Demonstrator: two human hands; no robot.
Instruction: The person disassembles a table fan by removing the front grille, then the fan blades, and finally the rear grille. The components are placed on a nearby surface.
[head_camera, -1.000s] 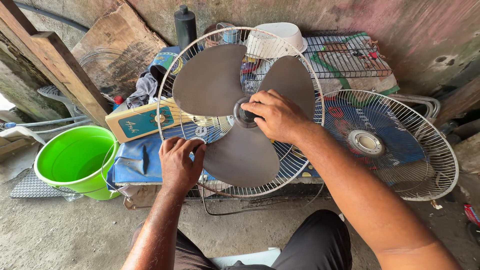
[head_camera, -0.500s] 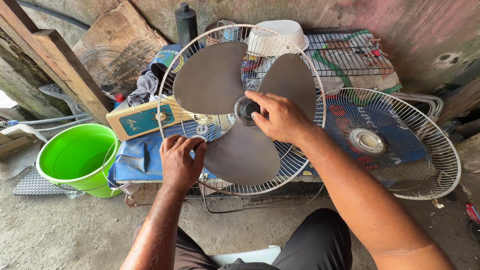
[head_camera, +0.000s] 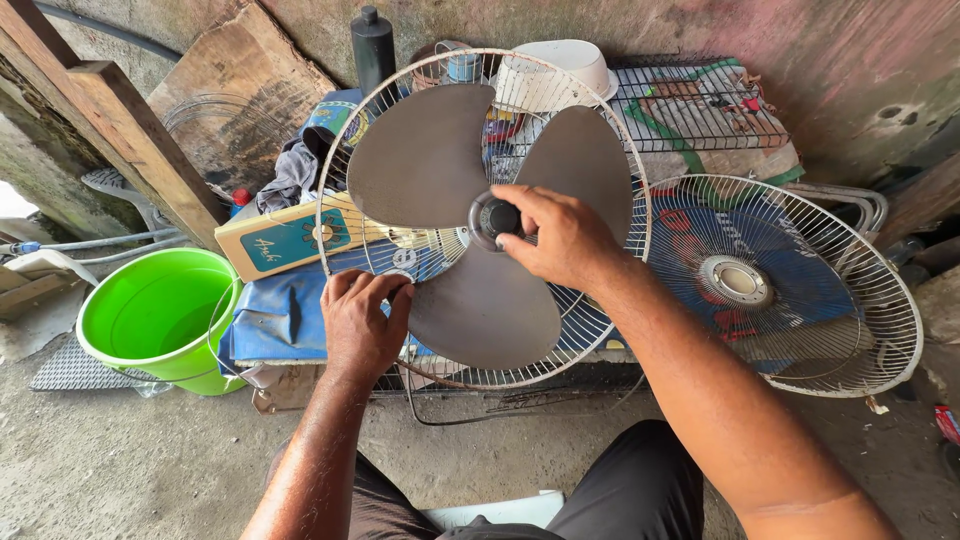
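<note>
A grey three-bladed fan blade (head_camera: 430, 160) sits in a round white wire rear guard (head_camera: 340, 190), standing upright in front of me. My right hand (head_camera: 560, 235) has its fingertips pinched on the dark round cap (head_camera: 495, 218) at the blade's hub. My left hand (head_camera: 362, 320) grips the lower left rim of the wire guard, fingers curled over the wires. The lowest blade (head_camera: 490, 315) points down between my two hands.
A second white wire guard (head_camera: 800, 290) lies flat at the right. A bright green bucket (head_camera: 150, 320) stands at the left by a wooden post (head_camera: 120, 130). Behind are a cardboard box (head_camera: 275, 240), a dark bottle (head_camera: 372, 45), a white bowl (head_camera: 560, 65) and a wire rack (head_camera: 700, 100).
My right hand has slid a little left, fingers closing onto the hub cap. The blade looks slightly turned. My left hand stays on the guard rim.
</note>
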